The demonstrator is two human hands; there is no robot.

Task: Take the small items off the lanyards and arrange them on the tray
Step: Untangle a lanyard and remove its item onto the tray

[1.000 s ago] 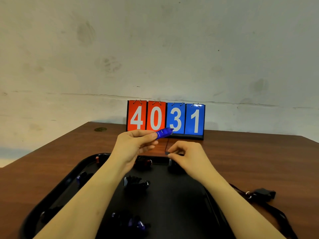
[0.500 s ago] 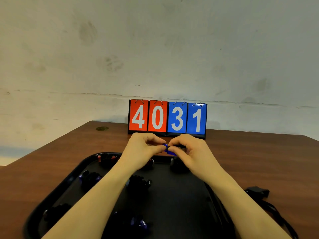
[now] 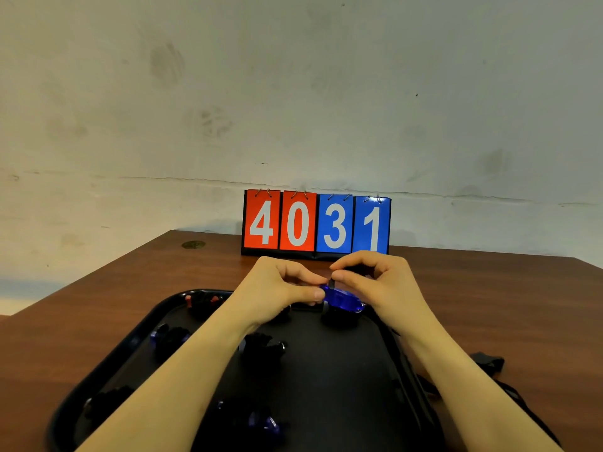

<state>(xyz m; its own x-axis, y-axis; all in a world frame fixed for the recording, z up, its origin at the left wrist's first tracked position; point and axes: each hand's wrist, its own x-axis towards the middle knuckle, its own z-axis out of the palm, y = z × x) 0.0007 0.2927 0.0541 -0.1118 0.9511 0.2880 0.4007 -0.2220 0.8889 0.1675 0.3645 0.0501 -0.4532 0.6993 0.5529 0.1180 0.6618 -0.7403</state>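
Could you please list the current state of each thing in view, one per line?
Small translucent blue plastic item: held above the tray, pinched by both hands.
Left hand: grips the item's end.
Right hand: pinches its top.
Black plastic tray: flat on table, holding several small items.
Red-and-blue flip scoreboard: upright, reading 4031.

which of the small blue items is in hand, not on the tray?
The blue item at the tray's far edge: left hand and right hand pinch it above the tray. The other bluish ones, near left and front, lie loose.
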